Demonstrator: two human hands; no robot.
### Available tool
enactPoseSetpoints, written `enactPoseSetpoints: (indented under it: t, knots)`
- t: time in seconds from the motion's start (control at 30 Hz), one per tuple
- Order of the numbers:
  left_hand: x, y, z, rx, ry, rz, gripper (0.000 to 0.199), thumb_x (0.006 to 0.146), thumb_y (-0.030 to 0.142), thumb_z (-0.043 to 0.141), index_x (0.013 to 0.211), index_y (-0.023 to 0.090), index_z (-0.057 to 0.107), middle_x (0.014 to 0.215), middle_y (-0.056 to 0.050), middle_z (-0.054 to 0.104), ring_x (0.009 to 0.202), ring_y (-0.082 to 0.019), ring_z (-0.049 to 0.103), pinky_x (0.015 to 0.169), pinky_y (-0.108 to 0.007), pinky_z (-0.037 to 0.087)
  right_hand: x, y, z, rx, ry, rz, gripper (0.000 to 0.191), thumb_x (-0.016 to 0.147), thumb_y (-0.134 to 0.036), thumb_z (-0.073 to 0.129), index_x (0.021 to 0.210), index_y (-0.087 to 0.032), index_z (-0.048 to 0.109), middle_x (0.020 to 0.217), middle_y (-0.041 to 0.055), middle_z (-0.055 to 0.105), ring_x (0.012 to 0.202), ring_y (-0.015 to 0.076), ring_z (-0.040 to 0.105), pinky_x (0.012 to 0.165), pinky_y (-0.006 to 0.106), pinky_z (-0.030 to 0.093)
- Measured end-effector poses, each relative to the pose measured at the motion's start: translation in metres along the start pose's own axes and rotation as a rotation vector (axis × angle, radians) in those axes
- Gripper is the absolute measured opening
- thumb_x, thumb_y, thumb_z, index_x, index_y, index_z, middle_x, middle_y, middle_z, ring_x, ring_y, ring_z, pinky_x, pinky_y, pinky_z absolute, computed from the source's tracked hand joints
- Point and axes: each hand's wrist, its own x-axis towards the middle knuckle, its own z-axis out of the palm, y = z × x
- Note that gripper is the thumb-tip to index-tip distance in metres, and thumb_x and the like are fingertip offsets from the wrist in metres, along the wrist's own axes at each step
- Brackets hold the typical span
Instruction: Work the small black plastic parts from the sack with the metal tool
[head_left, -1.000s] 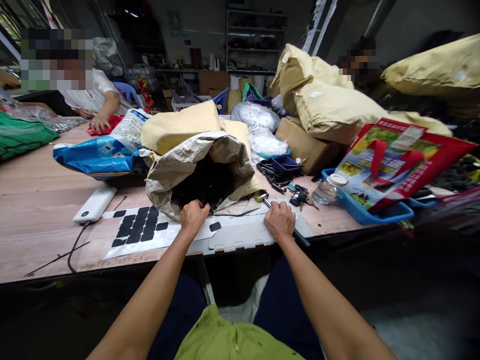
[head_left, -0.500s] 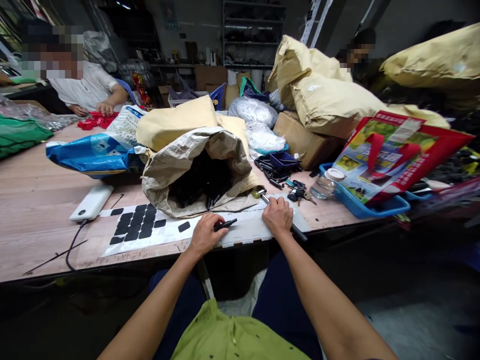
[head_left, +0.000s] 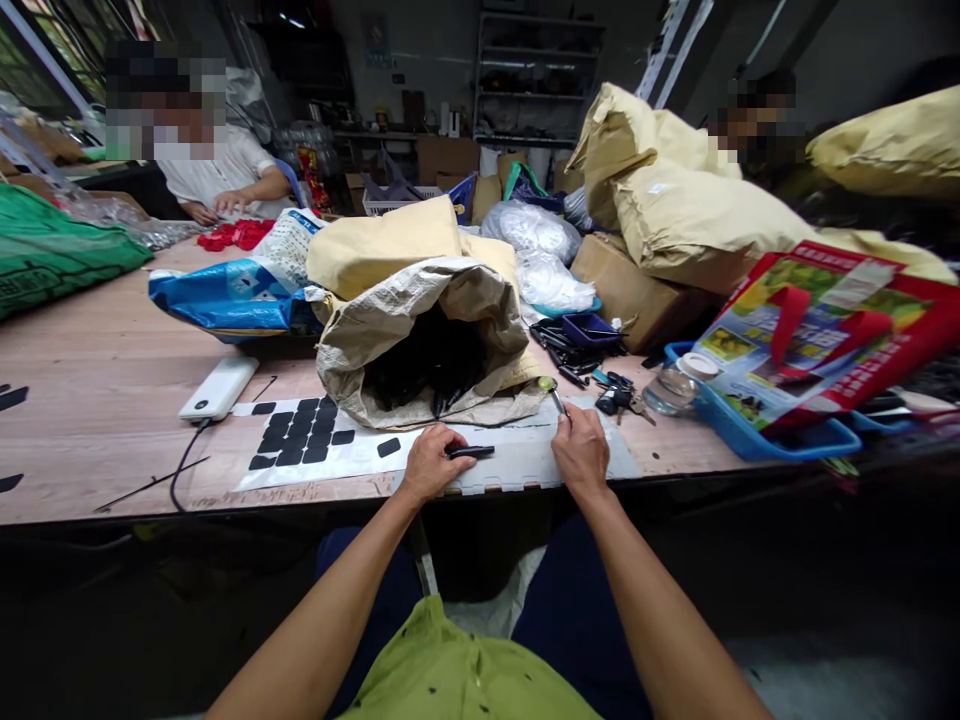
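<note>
The left hand (head_left: 432,462) pinches a black pen-like piece (head_left: 472,452), fingers closed on it, over a grey board (head_left: 517,462) before an open sack (head_left: 349,360) of dark pieces (the sack slumps mouth-forward); the right hand (head_left: 581,448) grips a metal-necked tool (head_left: 558,396), fingers wrapped around it.

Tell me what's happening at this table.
A person's left hand holds a slim black pen-like piece over a flat pale grey board at the table's near edge. The right hand grips a metal-shafted tool with a yellowish round head. Just beyond, a crumpled beige woven sack lies with its mouth open, showing dark pieces inside. Across the table, a person in a white shirt has both hands by bright red material.
</note>
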Motion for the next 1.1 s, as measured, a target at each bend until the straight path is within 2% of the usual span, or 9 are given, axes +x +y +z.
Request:
enactPoseSetpoints:
  t: [0.07, 0.17, 0.27, 0.43, 0.53, 0.7, 0.87, 1.0, 1.1]
  knots:
    - [0.001, 0.000, 0.000, -0.014, 0.003, -0.014, 0.017, 0.074, 0.026, 0.083, 0.086, 0.021, 0.072, 0.086, -0.001, 0.065, 0.089, -0.020, 0.058, 0.080, -0.031, 0.043, -0.019, -0.012, -0.007, 0.201, -0.023, -0.086, 0.037, 0.096, -0.026, 0.044, 0.123, -0.017, 0.068, 0.107, 0.0111, 0.064, 0.099, 0.0230, 0.059, 0.091, 0.036, 0.047]
    - [0.002, -0.001, 0.001, -0.038, 0.007, -0.034, 0.018, 0.073, 0.026, 0.084, 0.085, 0.021, 0.072, 0.085, -0.001, 0.065, 0.089, -0.020, 0.058, 0.079, -0.030, 0.043, -0.053, -0.031, -0.015, 0.409, -0.220, -0.262, 0.035, 0.098, -0.027, 0.045, 0.125, -0.019, 0.066, 0.108, 0.0092, 0.066, 0.103, 0.0213, 0.062, 0.096, 0.035, 0.048]
    - [0.002, -0.003, 0.002, -0.053, 0.008, -0.034, 0.018, 0.073, 0.027, 0.085, 0.084, 0.021, 0.072, 0.086, 0.000, 0.066, 0.088, -0.019, 0.058, 0.080, -0.030, 0.042, -0.082, -0.047, -0.019, 0.433, -0.308, -0.335, 0.038, 0.101, -0.025, 0.043, 0.132, -0.022, 0.063, 0.107, 0.0076, 0.066, 0.100, 0.0193, 0.063, 0.091, 0.032, 0.050]
    - [0.002, -0.003, 0.003, -0.026, 0.015, -0.024, 0.018, 0.074, 0.029, 0.085, 0.080, 0.020, 0.070, 0.083, 0.001, 0.062, 0.085, -0.018, 0.055, 0.076, -0.029, 0.039, -0.100, -0.056, -0.013, 0.351, -0.283, -0.376, 0.040, 0.103, -0.023, 0.040, 0.136, -0.025, 0.061, 0.100, 0.0062, 0.064, 0.092, 0.0178, 0.063, 0.086, 0.029, 0.051]
    - [0.002, -0.003, 0.005, -0.021, 0.031, -0.037, 0.017, 0.073, 0.027, 0.085, 0.078, 0.021, 0.070, 0.082, 0.001, 0.062, 0.084, -0.018, 0.054, 0.075, -0.029, 0.039, -0.099, -0.055, -0.011, 0.280, -0.306, -0.373, 0.040, 0.102, -0.022, 0.041, 0.134, -0.025, 0.063, 0.096, 0.0050, 0.063, 0.087, 0.0170, 0.063, 0.080, 0.027, 0.050]
    - [0.002, -0.005, 0.007, -0.048, 0.029, -0.030, 0.018, 0.071, 0.026, 0.085, 0.085, 0.022, 0.073, 0.085, 0.000, 0.065, 0.088, -0.019, 0.057, 0.079, -0.030, 0.042, -0.098, -0.052, -0.016, 0.306, -0.219, -0.331, 0.040, 0.103, -0.025, 0.040, 0.138, -0.025, 0.061, 0.100, 0.0055, 0.064, 0.093, 0.0169, 0.063, 0.087, 0.028, 0.049]
    - [0.000, -0.001, 0.006, -0.020, 0.050, -0.038, 0.016, 0.072, 0.024, 0.085, 0.082, 0.022, 0.073, 0.084, 0.000, 0.065, 0.087, -0.019, 0.056, 0.079, -0.030, 0.041, -0.093, -0.042, -0.017, 0.258, -0.273, -0.301, 0.039, 0.102, -0.024, 0.041, 0.133, -0.025, 0.064, 0.102, 0.0047, 0.065, 0.096, 0.0172, 0.064, 0.088, 0.028, 0.049]
    - [-0.001, 0.004, 0.004, 0.028, 0.040, -0.023, 0.019, 0.071, 0.024, 0.083, 0.085, 0.022, 0.070, 0.085, 0.000, 0.063, 0.087, -0.020, 0.056, 0.079, -0.031, 0.041, -0.058, -0.027, -0.020, 0.205, -0.148, -0.216, 0.038, 0.100, -0.026, 0.044, 0.133, -0.026, 0.064, 0.110, 0.0053, 0.065, 0.105, 0.0183, 0.061, 0.093, 0.029, 0.046]
    - [-0.001, 0.007, 0.002, 0.053, 0.045, -0.024, 0.023, 0.071, 0.023, 0.082, 0.089, 0.022, 0.068, 0.086, 0.001, 0.063, 0.085, -0.019, 0.055, 0.077, -0.031, 0.040, -0.018, -0.010, -0.017, 0.010, -0.125, -0.101, 0.037, 0.096, -0.023, 0.051, 0.129, -0.027, 0.067, 0.107, 0.0056, 0.065, 0.101, 0.0199, 0.059, 0.086, 0.029, 0.043]
